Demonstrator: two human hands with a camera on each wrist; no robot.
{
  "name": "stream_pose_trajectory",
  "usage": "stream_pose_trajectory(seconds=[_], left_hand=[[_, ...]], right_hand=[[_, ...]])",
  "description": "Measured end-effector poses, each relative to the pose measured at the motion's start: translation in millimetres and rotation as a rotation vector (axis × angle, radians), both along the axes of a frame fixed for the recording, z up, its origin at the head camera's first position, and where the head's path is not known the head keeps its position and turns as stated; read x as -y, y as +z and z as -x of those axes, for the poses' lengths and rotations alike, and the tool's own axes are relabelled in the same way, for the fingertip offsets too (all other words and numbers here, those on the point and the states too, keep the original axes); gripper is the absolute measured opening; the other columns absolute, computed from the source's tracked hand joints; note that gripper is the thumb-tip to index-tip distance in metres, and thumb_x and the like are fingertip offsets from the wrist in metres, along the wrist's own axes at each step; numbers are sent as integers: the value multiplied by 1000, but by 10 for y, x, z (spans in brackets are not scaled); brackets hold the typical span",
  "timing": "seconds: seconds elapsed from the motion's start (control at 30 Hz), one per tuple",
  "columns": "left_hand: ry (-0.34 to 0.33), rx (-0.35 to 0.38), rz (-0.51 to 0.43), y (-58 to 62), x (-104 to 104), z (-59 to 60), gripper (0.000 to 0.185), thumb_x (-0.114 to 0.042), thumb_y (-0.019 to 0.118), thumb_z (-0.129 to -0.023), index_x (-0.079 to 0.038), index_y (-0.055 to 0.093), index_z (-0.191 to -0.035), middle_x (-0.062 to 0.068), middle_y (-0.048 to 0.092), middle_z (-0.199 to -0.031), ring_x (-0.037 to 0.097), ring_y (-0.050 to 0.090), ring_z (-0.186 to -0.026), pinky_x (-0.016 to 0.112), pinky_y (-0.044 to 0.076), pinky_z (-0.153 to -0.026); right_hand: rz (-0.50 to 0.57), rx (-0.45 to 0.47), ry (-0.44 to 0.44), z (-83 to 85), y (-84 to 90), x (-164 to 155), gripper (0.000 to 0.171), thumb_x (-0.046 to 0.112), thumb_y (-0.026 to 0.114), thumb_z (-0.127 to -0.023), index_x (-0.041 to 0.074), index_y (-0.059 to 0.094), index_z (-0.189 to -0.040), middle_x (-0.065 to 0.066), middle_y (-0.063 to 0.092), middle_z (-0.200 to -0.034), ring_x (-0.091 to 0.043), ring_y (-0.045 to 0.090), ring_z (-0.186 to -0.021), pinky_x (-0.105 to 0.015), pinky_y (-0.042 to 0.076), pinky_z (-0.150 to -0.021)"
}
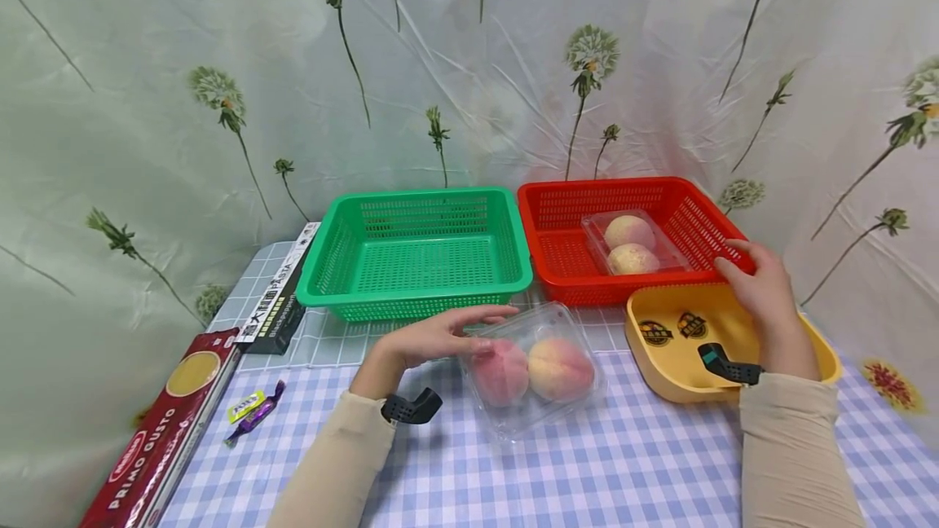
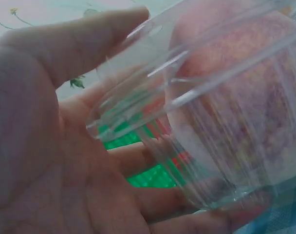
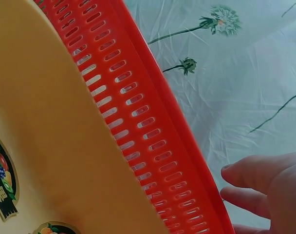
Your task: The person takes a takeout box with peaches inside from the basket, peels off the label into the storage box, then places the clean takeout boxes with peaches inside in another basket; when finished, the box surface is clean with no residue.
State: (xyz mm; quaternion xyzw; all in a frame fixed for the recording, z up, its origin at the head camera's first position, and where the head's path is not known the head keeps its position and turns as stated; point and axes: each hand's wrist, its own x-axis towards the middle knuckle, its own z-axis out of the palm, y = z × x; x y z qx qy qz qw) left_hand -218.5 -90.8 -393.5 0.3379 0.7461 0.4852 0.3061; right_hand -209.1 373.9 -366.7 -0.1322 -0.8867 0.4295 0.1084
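A clear plastic box [image 1: 561,312] with two pinkish peaches [image 1: 561,369] is tilted over the checked cloth. My left hand [image 1: 433,341] holds its left end. In the left wrist view, the thumb [image 2: 104,36] lies along the upper rim and the fingers spread under the box. My right hand [image 1: 766,288] is at the front right corner of the red basket [image 1: 587,292]. Its fingertips are at the rim in the right wrist view, with the thumb a little apart from it. Inside the red basket lies another clear box with two paler peaches [image 1: 629,233].
A green basket [image 1: 425,300] stands left of the red one. Below my right arm sits a yellow tray [image 1: 660,373] with fruit stickers. A black pasta box [image 1: 282,308], a long red pasta pack [image 1: 157,438] and two small wrapped sweets [image 1: 253,418] lie at left.
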Motion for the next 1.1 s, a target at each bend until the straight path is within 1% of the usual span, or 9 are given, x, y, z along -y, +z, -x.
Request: stream_pose_trajectory(seconds=[0.07,0.17,0.33,0.47,0.6,0.73,0.83,0.97,1.1], left_hand=[[-4,28,6,4,-14,-8,56,-31,61,-99,-37,42,-151,-2,42,-155,16,55,-124,34,48,-87],[1,46,4,4,-34,-17,50,-31,58,-100,-37,47,-148,-3,45,-154,18,58,-111,31,43,-74],[14,71,-29,6,-75,-12,41,-27,53,-102,-32,56,-143,-9,49,-151,16,53,-115,31,48,-77],[59,149,-141,30,-103,-5,43,-25,49,-103,-27,53,-146,-5,48,-152,14,58,-105,29,51,-71],[135,255,-292,111,-145,-10,46,-24,45,-104,-20,47,-150,0,52,-148,13,63,-98,30,57,-70],[228,326,-395,231,-211,-13,47,-28,44,-104,-21,46,-150,1,57,-139,15,69,-90,34,60,-73],[280,342,-438,321,-263,-1,46,-29,42,-105,-24,46,-150,4,54,-142,16,70,-87,35,60,-72],[349,333,-465,439,-348,34,45,-31,41,-106,-26,44,-151,6,44,-153,19,70,-92,35,59,-73],[438,358,-497,544,-479,104,43,-35,45,-105,-29,46,-148,5,43,-152,26,71,-95,43,59,-80]], right_hand=[[-9,0,0,2,-7,-1,62,33,43,-104,0,30,-154,-34,18,-159,-53,20,-141,-69,28,-112],[-18,5,4,7,-14,0,62,34,43,-104,1,31,-154,-33,14,-161,-54,17,-143,-70,29,-111],[-30,10,20,-7,-29,-12,62,34,45,-103,-2,33,-153,-31,2,-164,-57,4,-146,-74,20,-112],[-57,12,28,-12,-33,-21,62,34,46,-103,-4,35,-150,-31,-1,-164,-58,0,-146,-77,16,-110],[-67,25,40,-3,-29,-21,62,35,45,-103,-7,38,-147,-32,-3,-163,-59,-1,-145,-76,15,-110],[-63,51,49,1,-22,-26,65,38,43,-103,-9,37,-147,-31,-8,-164,-59,-3,-146,-76,14,-111],[-48,71,47,-5,-23,-37,67,39,42,-103,-10,35,-148,-30,-11,-164,-58,-6,-146,-76,15,-111],[-26,85,43,-12,-31,-42,68,39,43,-103,-10,35,-148,-29,-13,-164,-56,-7,-147,-76,17,-111],[-4,85,44,-9,-35,-40,69,40,43,-103,-11,35,-148,-28,-14,-164,-56,-7,-148,-75,16,-113]])
